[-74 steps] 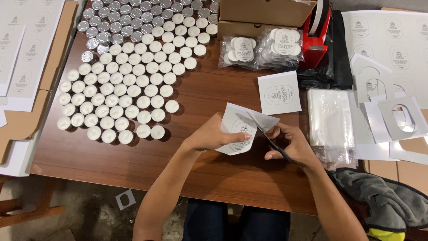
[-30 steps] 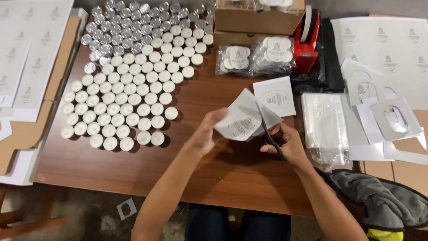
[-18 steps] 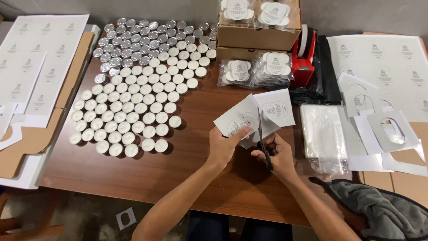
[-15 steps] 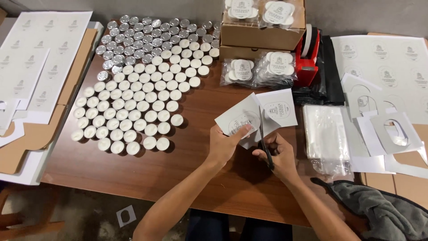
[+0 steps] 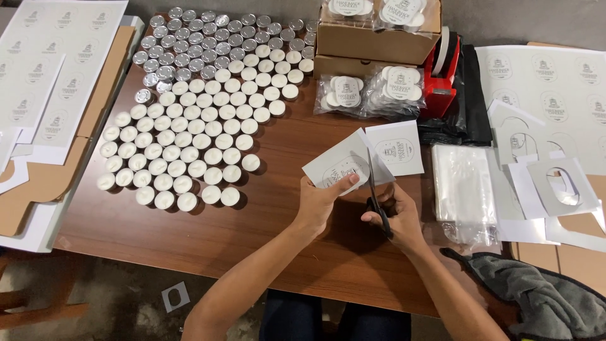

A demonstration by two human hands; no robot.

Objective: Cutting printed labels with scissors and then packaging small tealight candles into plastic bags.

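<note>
Since half a second ago little has shifted: my left hand still has its grip pinched on the grey paper piece, my right hand still closed around the scissors, blades cutting up into that piece. Just right of the grip lies a square white label on the table; beyond it, clear bags of round labels and two cardboard boxes.

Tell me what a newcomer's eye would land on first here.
Probably the big field of round white tealight candles covering the left half of the brown wooden table. Next, at centre front, the left hand holds a white printed paper sheet while the right hand works black-handled scissors into it.
</note>
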